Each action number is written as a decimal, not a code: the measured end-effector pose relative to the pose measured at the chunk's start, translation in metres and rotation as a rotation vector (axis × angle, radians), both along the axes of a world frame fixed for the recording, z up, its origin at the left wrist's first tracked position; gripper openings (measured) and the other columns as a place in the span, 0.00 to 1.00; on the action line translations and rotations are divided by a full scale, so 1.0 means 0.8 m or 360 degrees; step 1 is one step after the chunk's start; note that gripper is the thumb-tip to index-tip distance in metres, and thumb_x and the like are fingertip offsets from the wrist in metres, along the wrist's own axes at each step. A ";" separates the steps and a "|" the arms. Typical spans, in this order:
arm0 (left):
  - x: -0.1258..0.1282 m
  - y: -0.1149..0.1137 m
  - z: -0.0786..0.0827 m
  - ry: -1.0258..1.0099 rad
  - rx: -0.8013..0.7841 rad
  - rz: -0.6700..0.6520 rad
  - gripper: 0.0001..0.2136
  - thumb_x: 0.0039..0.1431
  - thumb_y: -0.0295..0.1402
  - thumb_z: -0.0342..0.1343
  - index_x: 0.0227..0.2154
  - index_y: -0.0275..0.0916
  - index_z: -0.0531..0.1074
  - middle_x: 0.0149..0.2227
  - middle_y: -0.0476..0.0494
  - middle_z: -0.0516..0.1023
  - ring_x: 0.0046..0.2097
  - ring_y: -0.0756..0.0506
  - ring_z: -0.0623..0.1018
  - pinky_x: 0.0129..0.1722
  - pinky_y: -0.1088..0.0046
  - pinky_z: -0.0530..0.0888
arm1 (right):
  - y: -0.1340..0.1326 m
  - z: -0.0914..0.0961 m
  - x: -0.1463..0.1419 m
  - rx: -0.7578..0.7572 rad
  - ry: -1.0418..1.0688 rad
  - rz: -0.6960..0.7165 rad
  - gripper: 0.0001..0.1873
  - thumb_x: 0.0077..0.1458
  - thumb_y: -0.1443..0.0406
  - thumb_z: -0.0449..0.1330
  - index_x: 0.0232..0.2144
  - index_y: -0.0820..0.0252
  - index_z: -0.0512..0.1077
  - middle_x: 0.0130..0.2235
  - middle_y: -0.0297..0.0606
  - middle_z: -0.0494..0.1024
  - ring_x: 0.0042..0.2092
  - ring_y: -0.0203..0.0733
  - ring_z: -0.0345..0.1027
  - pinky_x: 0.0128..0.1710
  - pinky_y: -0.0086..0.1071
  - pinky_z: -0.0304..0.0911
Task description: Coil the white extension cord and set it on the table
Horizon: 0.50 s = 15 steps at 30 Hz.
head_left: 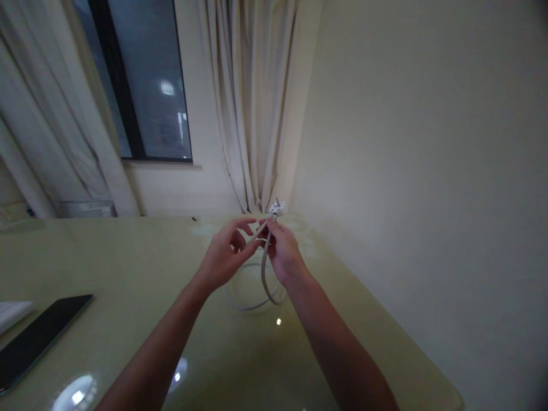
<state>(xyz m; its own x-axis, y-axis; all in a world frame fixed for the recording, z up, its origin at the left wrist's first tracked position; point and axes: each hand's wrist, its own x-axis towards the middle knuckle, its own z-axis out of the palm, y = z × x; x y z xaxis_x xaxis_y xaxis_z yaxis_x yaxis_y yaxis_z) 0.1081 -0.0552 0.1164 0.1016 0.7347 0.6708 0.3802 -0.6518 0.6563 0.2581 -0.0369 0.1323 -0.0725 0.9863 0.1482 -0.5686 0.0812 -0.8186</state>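
Observation:
A white plug (277,208) with metal prongs points up and away at the far side of the table. My right hand (282,248) is closed on the pale grey power cable (264,273) just below the plug, thumb on top. A loop of the cable hangs down beside it and meets the tabletop. My left hand (226,251) is just left of it, thumb and fingers curled around another stretch of the cable. Its grip looks loose, and some fingertips are hidden.
The glossy greenish table (141,274) runs up to the wall (411,171) on the right. A black tablet-like slab (40,337) and a white object (15,314) lie at the left. Behind are curtains (252,103) and a window (149,80).

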 end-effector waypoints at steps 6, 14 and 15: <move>-0.044 0.037 -0.030 0.0531 -0.0055 0.0507 0.16 0.53 0.22 0.54 0.41 0.41 0.82 0.40 0.42 0.83 0.41 0.42 0.79 0.46 0.65 0.75 | -0.007 0.032 0.034 0.0208 0.0257 -0.0268 0.15 0.58 0.55 0.68 0.28 0.57 0.71 0.28 0.31 0.76 0.31 0.35 0.70 0.35 0.30 0.70; -0.146 0.068 -0.065 -0.0339 -0.0357 0.1369 0.10 0.56 0.32 0.57 0.39 0.36 0.79 0.35 0.41 0.79 0.38 0.40 0.78 0.47 0.59 0.76 | -0.011 0.067 0.114 0.0362 0.0577 -0.0444 0.17 0.68 0.61 0.59 0.27 0.56 0.62 0.20 0.22 0.56 0.19 0.28 0.49 0.20 0.22 0.53; -0.158 0.067 -0.067 -0.0470 -0.0401 0.1443 0.11 0.57 0.34 0.58 0.41 0.35 0.78 0.34 0.42 0.77 0.36 0.41 0.77 0.44 0.60 0.76 | -0.011 0.069 0.123 0.0379 0.0572 -0.0485 0.18 0.69 0.61 0.57 0.26 0.56 0.61 0.20 0.21 0.55 0.19 0.28 0.47 0.19 0.22 0.51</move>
<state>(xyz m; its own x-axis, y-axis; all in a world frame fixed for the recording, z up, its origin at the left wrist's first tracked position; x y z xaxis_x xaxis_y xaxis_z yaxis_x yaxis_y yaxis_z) -0.0187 -0.0013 0.0625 -0.7171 0.5765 0.3918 0.4654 -0.0224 0.8848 0.3568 -0.0459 0.1876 0.3089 0.8907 0.3334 -0.7317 0.4465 -0.5151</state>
